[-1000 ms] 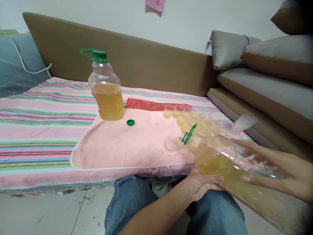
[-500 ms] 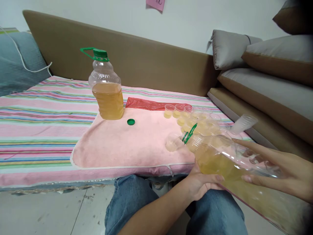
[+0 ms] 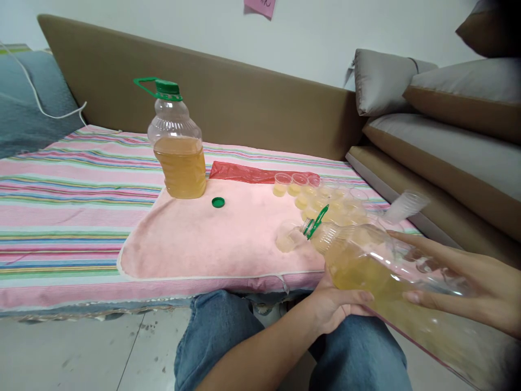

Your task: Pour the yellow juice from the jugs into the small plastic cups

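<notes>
A large clear plastic bottle (image 3: pixel 366 266) of yellowish liquid lies tilted across my lap, its open neck pointing left. My left hand (image 3: pixel 331 304) supports it from below, thumb along its side. Around its rear part my right hand (image 3: pixel 468 282) is wrapped, gripping the far and near sides. The bottle's mouth, with a green ring handle, is over a clear plastic cup (image 3: pixel 285 241) at the cloth's front right. Behind the neck stand several cups (image 3: pixel 334 203) holding yellow liquid, partly hidden by the bottle. Whether liquid is flowing is hard to make out.
A second big bottle (image 3: pixel 181 163) with a green cap stands at the back left. Nearby lie a green cap (image 3: pixel 218 202) and a red plastic bag (image 3: pixel 248 172). Stacked clear cups (image 3: pixel 407 205) lean at the right, beside grey and brown cushions (image 3: pixel 448 130). A pink cloth (image 3: pixel 183 244) covers the striped bed.
</notes>
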Action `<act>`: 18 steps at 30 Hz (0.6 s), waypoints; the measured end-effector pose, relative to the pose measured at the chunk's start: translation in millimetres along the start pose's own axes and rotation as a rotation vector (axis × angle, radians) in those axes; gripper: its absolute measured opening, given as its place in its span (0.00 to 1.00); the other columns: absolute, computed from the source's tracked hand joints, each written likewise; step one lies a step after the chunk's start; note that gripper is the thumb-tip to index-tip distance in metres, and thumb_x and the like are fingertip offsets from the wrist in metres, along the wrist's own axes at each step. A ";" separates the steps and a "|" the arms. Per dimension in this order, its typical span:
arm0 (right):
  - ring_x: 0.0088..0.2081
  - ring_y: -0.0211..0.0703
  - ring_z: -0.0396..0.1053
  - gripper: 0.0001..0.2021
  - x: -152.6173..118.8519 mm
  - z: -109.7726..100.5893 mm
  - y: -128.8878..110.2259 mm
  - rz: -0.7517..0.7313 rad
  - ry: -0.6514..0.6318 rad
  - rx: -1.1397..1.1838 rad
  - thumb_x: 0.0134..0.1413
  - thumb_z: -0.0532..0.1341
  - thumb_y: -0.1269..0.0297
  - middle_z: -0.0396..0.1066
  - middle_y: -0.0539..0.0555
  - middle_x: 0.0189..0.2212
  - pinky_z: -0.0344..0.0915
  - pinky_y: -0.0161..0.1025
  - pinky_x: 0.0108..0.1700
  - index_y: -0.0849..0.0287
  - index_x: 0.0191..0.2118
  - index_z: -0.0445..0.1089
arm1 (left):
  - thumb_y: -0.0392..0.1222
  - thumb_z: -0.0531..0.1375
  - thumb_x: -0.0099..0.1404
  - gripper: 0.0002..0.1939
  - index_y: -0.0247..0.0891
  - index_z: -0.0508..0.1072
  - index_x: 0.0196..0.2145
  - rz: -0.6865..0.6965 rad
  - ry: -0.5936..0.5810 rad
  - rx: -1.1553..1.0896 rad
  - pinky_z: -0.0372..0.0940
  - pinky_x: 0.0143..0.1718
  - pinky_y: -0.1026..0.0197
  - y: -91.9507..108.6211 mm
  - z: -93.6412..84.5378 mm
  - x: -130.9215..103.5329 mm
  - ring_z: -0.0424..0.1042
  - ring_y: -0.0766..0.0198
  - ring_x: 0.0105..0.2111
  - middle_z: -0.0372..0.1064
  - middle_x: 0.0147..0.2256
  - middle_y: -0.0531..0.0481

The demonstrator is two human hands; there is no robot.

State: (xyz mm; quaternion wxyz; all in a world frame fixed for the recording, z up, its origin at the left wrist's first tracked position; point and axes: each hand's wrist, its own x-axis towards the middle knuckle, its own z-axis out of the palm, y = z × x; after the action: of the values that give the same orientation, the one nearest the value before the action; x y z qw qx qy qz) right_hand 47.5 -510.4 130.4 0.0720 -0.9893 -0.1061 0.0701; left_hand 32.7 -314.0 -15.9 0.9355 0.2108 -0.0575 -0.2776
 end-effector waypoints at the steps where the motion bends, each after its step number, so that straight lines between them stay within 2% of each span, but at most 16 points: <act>1: 0.48 0.60 0.75 0.43 0.1 0.0 -0.1 -0.004 0.001 0.001 0.46 0.61 0.36 0.76 0.53 0.48 0.72 0.54 0.48 0.37 0.67 0.49 | 0.37 0.74 0.40 0.45 0.36 0.66 0.57 0.000 -0.002 -0.004 0.70 0.37 0.56 0.2 0.3 -0.1 0.75 0.45 0.47 0.73 0.51 0.34; 10: 0.49 0.60 0.74 0.43 1.5 3.7 4.1 -0.010 0.020 -0.005 0.45 0.62 0.36 0.75 0.52 0.51 0.73 0.52 0.48 0.39 0.66 0.52 | 0.37 0.74 0.40 0.46 0.37 0.66 0.57 -0.015 0.013 0.006 0.70 0.37 0.56 1.5 1.4 -0.3 0.74 0.44 0.49 0.72 0.52 0.35; 18: 0.50 0.59 0.73 0.42 -0.9 2.6 3.7 0.010 -0.012 0.000 0.46 0.61 0.35 0.74 0.52 0.53 0.71 0.53 0.50 0.37 0.67 0.51 | 0.36 0.74 0.40 0.41 0.36 0.69 0.54 -0.017 0.008 0.019 0.69 0.38 0.56 1.3 0.3 -0.6 0.74 0.44 0.49 0.73 0.51 0.36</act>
State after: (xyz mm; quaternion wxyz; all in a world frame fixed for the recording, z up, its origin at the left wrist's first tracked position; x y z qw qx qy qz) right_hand 47.0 -513.8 127.4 0.0709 -0.9893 -0.1015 0.0766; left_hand 32.7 -312.8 -15.0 0.9313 0.2215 -0.0545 -0.2840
